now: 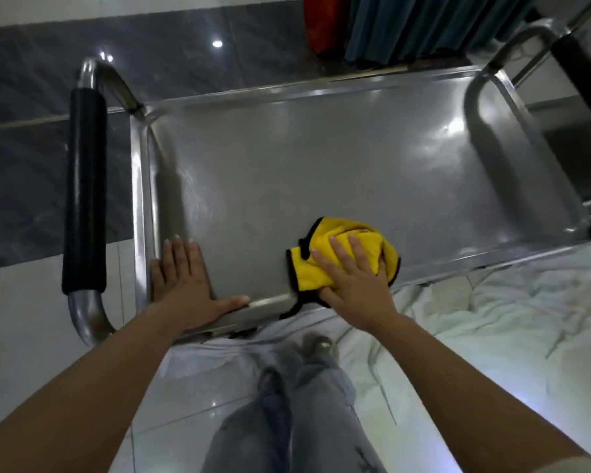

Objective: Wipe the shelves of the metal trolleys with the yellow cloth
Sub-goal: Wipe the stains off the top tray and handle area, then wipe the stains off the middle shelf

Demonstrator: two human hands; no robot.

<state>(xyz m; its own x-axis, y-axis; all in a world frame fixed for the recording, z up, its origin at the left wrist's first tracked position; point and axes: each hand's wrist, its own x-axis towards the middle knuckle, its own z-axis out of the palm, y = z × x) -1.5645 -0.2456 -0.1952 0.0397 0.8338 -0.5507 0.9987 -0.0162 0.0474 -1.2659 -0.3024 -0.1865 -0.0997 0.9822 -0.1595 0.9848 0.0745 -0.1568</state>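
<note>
Both forearms reach forward over jeans-clad legs [301, 414]. The left hand [181, 281] lies flat, fingers straight, on the shelf's [321, 165] near-left corner, thumb along the rim. The right hand [355, 278] presses the bunched cloth [325, 264] onto the shelf at its near edge, fingers spread over it. A black-padded handle [84, 189] stands left. No writing is legible.

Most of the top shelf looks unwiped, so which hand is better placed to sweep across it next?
The right hand. It already presses the yellow cloth onto the shelf near the front rim. The left hand lies flat and bare at the front left corner, probably steadying the trolley.
</note>
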